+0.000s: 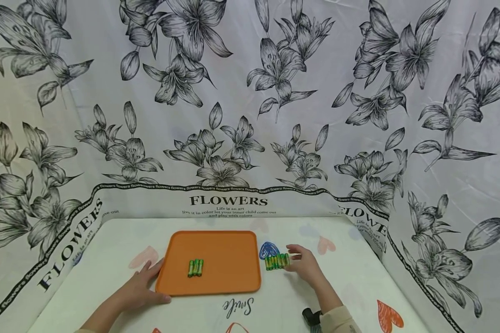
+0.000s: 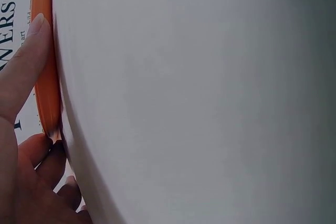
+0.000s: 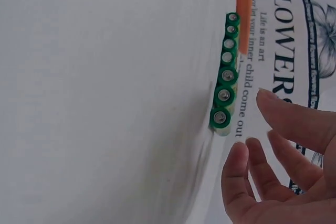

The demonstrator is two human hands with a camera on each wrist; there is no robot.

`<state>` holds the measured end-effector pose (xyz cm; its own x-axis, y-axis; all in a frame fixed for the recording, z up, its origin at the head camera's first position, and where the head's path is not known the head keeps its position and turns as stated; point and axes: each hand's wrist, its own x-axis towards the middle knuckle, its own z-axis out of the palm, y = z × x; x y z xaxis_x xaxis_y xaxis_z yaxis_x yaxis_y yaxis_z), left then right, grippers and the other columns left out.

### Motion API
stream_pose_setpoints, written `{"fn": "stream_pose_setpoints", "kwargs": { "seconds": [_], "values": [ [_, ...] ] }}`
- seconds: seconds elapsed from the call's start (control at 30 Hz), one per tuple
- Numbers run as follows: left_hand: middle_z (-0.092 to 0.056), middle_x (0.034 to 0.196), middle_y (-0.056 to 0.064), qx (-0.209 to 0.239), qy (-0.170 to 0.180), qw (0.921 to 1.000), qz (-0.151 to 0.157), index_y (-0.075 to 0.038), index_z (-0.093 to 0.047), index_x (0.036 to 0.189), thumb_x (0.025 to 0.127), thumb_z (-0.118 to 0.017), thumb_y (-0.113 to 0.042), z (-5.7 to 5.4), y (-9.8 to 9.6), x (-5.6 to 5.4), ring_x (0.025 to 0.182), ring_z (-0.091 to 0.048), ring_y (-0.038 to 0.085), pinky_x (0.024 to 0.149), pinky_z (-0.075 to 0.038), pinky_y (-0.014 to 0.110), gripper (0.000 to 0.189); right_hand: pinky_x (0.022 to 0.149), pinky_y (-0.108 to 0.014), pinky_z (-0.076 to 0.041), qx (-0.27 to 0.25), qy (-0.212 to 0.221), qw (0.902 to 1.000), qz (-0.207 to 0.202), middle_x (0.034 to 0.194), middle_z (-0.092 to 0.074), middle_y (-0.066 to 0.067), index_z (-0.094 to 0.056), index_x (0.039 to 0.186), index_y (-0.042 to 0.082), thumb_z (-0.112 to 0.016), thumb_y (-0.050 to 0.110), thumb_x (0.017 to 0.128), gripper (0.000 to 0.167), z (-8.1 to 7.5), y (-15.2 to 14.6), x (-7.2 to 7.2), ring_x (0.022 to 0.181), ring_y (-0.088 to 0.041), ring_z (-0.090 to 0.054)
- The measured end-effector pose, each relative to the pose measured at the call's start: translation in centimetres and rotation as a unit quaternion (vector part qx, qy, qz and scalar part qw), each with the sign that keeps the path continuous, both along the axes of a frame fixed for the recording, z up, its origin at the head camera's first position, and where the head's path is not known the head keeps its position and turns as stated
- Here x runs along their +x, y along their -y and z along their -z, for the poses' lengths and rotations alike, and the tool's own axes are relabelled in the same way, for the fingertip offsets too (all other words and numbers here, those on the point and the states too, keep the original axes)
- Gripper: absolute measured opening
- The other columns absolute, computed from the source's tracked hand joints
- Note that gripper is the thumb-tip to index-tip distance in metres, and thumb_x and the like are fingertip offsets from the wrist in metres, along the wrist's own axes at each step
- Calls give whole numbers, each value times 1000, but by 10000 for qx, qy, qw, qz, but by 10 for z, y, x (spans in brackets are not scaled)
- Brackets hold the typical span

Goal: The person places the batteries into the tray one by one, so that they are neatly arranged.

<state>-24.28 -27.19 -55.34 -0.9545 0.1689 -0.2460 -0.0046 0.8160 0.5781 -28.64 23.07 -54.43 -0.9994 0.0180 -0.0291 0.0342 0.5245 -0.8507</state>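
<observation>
Seven green, yellow-marked batteries (image 3: pixel 227 57) with silvery ends lie side by side.

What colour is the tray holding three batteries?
The tray is plain orange, seen best in the head view.

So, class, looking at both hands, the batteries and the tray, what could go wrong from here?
The row of batteries lies packed side by side, so the right hand could knock some and set them rolling. The left hand touches the orange tray; a nudge might scatter the three batteries on it.
</observation>
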Motion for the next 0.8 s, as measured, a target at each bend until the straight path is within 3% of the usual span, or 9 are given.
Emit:
{"fn": "stream_pose_setpoints", "kwargs": {
  "seconds": [0.3,0.5,0.8],
  "values": [
    [-12,160,40,-12,-138,9999,42,-12,-25,161,66,-87,-61,3,1,0,138,-14,71,103,-23,83,123,89,-45,-57,313,207,9993,-30,136,-62,-17,-64,133,5,-80,-14,69,69,7,-7,-6,119,-38,-60],
    [-13,159,41,-36,-202,9998,52,-12,-25,161,65,-87,-61,4,2,0,136,-15,73,101,-24,84,124,92,-47,-54,673,206,9972,-245,128,-66,-16,-65,130,4,-84,-8,69,65,14,-8,-12,112,-33,-61],
    [-13,159,41,-36,-131,9999,10,-12,-26,161,63,-87,-62,5,1,0,136,-15,74,101,-23,84,125,93,-49,-54,1037,209,9943,-168,119,-67,-11,-67,126,3,-84,-4,72,57,16,-8,-11,110,-30,-61]
  ]
}}
